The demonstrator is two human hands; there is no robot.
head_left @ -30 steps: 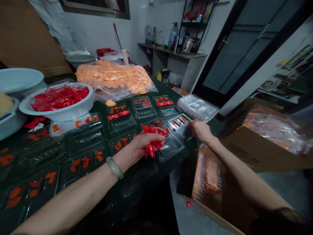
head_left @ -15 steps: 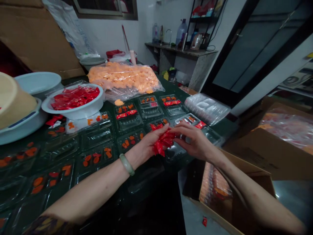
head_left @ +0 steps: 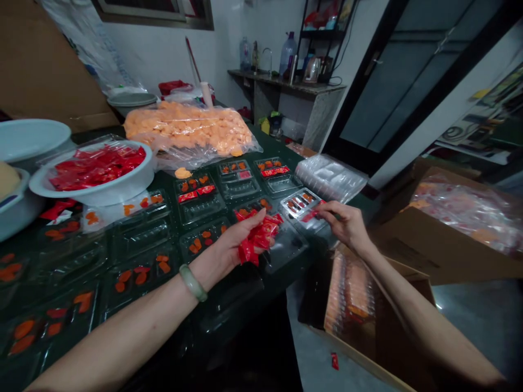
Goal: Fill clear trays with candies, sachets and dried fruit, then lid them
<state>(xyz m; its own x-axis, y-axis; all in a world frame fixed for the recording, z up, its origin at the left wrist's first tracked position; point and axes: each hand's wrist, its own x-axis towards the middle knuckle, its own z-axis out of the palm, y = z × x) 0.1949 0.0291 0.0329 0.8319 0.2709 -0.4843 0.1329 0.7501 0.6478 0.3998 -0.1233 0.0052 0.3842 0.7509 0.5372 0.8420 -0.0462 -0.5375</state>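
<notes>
A bunch of red packets (head_left: 261, 234) lies in my left hand (head_left: 235, 238), its fingers curled round them above the dark green table. My right hand (head_left: 345, 220) is at a clear plastic tray (head_left: 297, 202) on the right, pinching a red packet (head_left: 312, 213) at the tray's lower compartment. Small orange pieces sit in that tray's upper slots. Farther back, another tray (head_left: 273, 170) holds orange pieces and a row of red packets. To the left, one more tray (head_left: 200, 196) is filled likewise.
A white basin (head_left: 139, 177) of red packets stands at the left. Behind the trays lies a clear bag of orange pieces (head_left: 192, 128). Stacked empty trays (head_left: 330, 177) lie at the right table edge. Open cardboard boxes (head_left: 445, 250) stand below, and a red packet (head_left: 334, 361) lies on the floor.
My right hand has left the bunch in my left hand and moved right to the tray with a red packet. The view has shifted, so things sit farther left.
</notes>
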